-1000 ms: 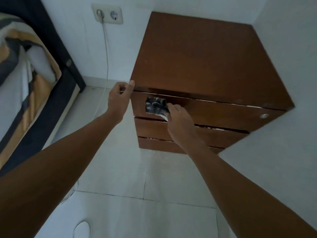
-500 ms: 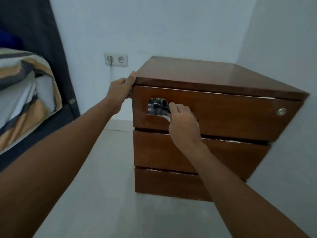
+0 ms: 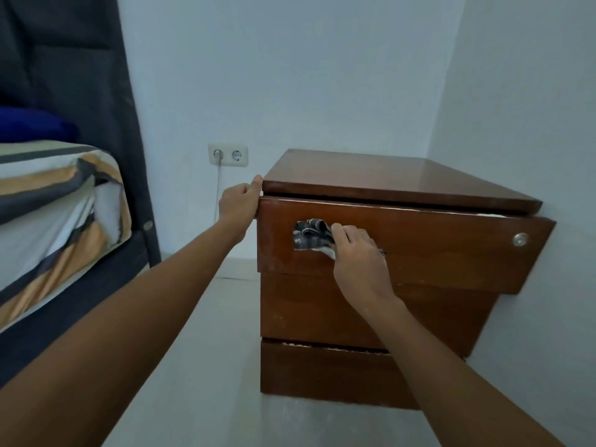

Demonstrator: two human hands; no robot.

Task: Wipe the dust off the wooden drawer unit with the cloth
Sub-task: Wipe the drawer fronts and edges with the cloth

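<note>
A brown wooden drawer unit (image 3: 403, 182) with three drawers stands in the room's corner on the floor. Its top drawer (image 3: 451, 250) sticks out a little, with a round metal lock at its right end. My right hand (image 3: 354, 253) presses a crumpled grey striped cloth (image 3: 311, 235) against the left part of that drawer's front. My left hand (image 3: 240, 200) grips the unit's top left front corner, fingers curled round the edge.
A bed (image 3: 54, 201) with striped bedding and a dark frame stands at the left. A double wall socket (image 3: 228, 155) with a plugged-in white cable sits behind the unit. White walls close in behind and to the right. Pale tiled floor (image 3: 206, 366) lies between bed and unit.
My head has dropped lower, so I now face the drawer fronts instead of looking down on the top. Both hands stay in the same spots on the unit.
</note>
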